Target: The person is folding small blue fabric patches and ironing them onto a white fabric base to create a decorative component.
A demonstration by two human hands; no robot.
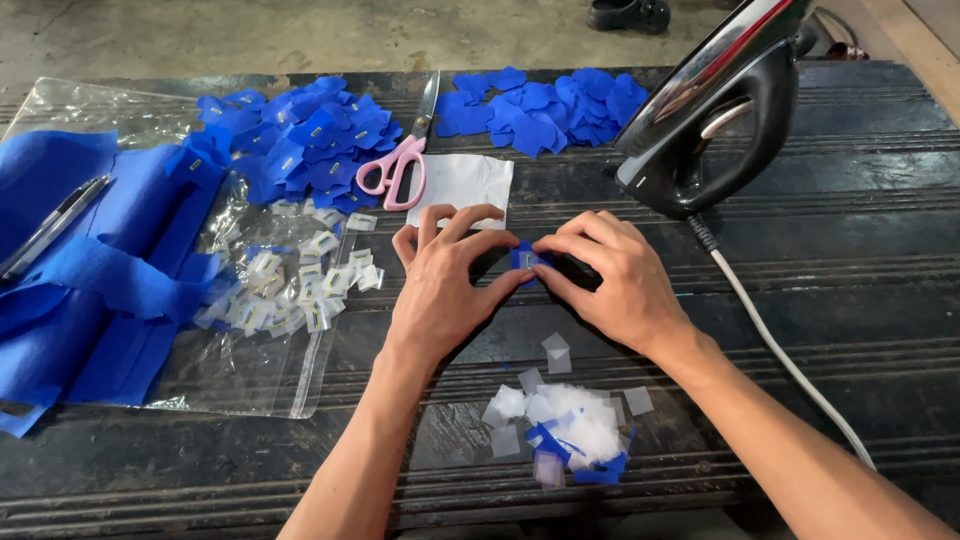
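Your 2 hands, left hand [440, 290] and right hand [610, 275], pinch 1 small blue fabric piece [526, 258] between thumbs and forefingers at table [850, 330] centre. Nearby: 1 iron [715, 110], 1 pair of pink scissors [405, 160], 2 blue piles.

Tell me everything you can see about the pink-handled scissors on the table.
The scissors lie flat on the dark ribbed table, above the left hand. The two pink loop handles, plastic by the look, point toward the person and overlap a corner of the white sheet. The grey metal blades are closed and point away, between the two heaps of blue fabric pieces. Neither hand touches them.
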